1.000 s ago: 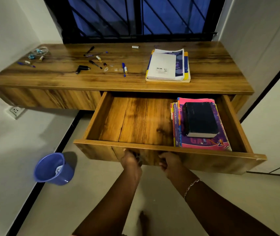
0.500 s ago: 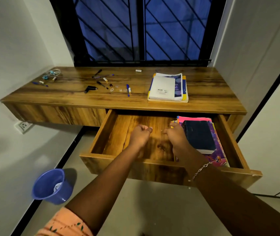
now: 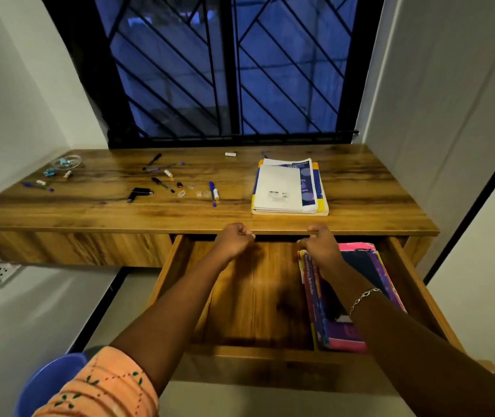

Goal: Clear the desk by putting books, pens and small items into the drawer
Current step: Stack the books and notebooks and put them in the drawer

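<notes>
Drawer (image 3: 180, 266) open, colourful books (image 3: 360, 335) stacked inside right.

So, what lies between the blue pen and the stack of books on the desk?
Nothing: in the head view, the wood between the blue pen and the stack of books is bare.

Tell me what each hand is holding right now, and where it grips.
Nothing is visibly held. The left hand and right hand are loosely curled over the open drawer, near the desk front edge, with no object showing in either.

Open drawer (image 3: 258, 296), books (image 3: 288, 188) on desk (image 3: 119, 209)
</notes>
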Motion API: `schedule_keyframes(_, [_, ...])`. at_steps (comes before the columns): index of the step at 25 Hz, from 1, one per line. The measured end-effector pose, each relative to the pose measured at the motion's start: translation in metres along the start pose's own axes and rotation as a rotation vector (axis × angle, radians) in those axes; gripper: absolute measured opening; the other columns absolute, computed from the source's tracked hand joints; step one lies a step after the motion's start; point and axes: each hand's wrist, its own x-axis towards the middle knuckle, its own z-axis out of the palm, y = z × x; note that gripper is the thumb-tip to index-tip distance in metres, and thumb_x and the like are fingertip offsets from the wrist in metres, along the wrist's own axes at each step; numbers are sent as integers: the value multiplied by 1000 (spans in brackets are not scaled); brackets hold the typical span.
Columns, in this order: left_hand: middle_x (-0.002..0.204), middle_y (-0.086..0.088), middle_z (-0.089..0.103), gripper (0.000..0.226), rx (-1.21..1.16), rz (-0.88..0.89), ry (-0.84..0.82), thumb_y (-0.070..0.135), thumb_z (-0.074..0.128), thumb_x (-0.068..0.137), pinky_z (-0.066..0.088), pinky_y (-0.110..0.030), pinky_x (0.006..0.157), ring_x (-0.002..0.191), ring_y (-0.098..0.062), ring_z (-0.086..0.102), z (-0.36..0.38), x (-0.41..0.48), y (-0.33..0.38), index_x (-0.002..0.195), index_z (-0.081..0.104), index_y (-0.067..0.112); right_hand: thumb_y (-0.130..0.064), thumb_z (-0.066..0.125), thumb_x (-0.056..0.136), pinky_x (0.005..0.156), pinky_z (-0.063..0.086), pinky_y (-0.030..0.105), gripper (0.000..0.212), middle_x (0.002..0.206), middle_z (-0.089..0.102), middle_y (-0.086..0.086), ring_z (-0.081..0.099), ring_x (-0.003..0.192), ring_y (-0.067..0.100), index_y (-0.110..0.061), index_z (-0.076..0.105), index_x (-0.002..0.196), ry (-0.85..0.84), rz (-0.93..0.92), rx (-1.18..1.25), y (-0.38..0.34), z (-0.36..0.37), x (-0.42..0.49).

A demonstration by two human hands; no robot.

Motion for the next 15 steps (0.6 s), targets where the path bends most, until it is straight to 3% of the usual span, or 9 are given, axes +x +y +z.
schedule_keyframes(2, [81,0,55,6,-1,-48,-83,16,53,91,34,-24,56,73,-12,49,-7,18,4,95,57,13,-6,56,89,85,46,34,43,124,51,16,52,105,26,-10,42,129,26,27,54,-2,-2,16])
schedule_keyframes(6, [79,0,52,13,-7,-140,-210,21,54,92,34,-24,57,70,-10,46,-12,51,6,102,52,12,-3,55,88,82,46,35,43,126,49,16,48,100,23,-8,42,128,78,70,116,-1,-7,46])
schedule_keyframes(10, [92,-5,57,14,-66,-191,-215,23,51,94,39,-27,66,79,-16,54,-9,86,14,99,56,11,0,58,85,81,47,33,40,128,49,18,51,109,27,-3,48,123,124,87,141,-6,-21,87])
schedule_keyframes(12, [78,-4,55,15,-135,-206,-193,18,49,96,43,-20,50,57,-9,58,-7,101,20,83,54,12,1,59,84,76,47,32,21,125,54,23,57,93,25,-2,58,104,109,89,109,-11,-28,112])
schedule_keyframes(14, [74,-4,54,13,-162,-214,-141,17,49,96,41,-18,41,45,-7,56,-3,119,24,90,56,8,2,59,84,76,50,35,7,121,56,28,60,84,27,0,60,90,106,117,85,-18,-35,139])
schedule_keyframes(15, [79,-6,57,18,-167,-218,-123,18,49,96,40,-20,44,51,-10,54,-1,130,25,98,58,2,1,60,84,83,52,40,13,120,57,28,61,92,33,4,60,96,113,136,79,-20,-38,153])
